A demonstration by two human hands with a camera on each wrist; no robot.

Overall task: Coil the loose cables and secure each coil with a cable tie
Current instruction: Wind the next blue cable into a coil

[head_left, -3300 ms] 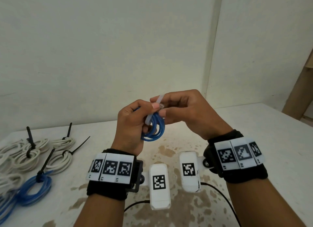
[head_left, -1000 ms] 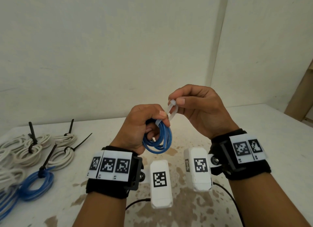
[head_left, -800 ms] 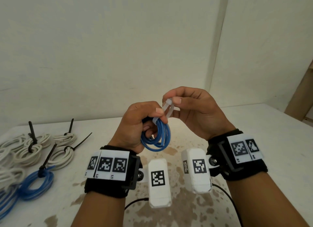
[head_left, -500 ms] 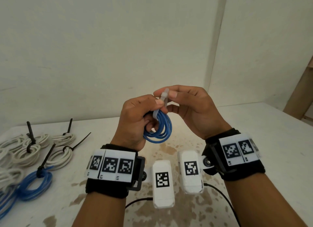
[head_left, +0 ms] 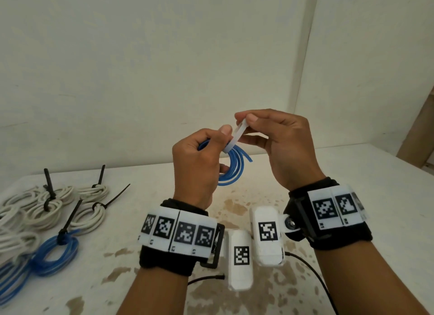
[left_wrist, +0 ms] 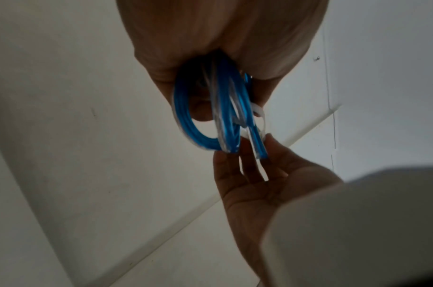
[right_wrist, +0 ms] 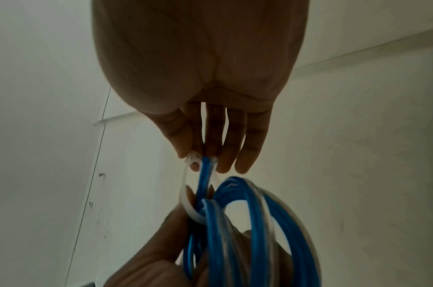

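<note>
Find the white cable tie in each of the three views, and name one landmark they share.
Head: the tie is at centre, slanting between the two thumbs above the blue coil.
Left wrist: the tie loops right of centre, beside the coil, below the left hand.
Right wrist: the tie loops left of centre, under the right hand fingertips.
Shared landmark: the blue coil.

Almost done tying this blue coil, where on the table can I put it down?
Bare tabletop lies right of your right hand, toward the far right edge. The left side is crowded with tied white coils and a tied blue coil.
</note>
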